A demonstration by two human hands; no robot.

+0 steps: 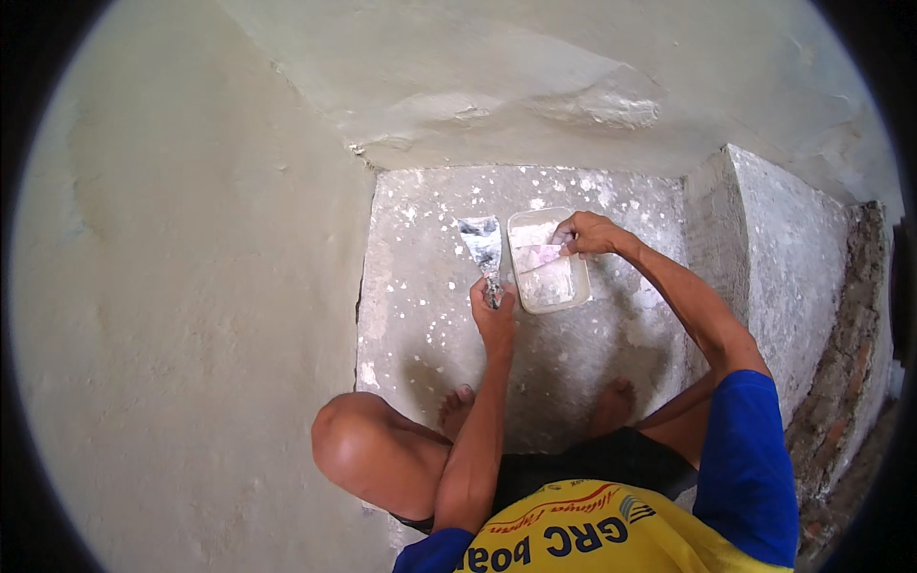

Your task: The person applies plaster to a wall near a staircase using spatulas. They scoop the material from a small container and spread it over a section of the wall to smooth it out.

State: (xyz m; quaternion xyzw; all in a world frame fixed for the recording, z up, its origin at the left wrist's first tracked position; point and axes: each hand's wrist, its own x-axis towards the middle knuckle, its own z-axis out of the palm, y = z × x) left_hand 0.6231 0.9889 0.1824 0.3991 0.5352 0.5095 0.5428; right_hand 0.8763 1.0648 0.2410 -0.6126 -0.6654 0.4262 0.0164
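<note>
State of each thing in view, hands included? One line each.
Left hand: closed around the scraper's handle
Scraper: held beside the tub, blade pointing away from the person, dark and white smears on it
Right hand: over the tub, pinching the pinkish piece
Pinkish piece: thin, inside the tub
Tub: open, on the floor, white material inside
Floor: spattered white

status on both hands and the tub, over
Left hand gripping scraper. Right hand pinching pale flat piece in or over tub. Tub holds whitish material. Nothing visibly blocking either hand.
</note>
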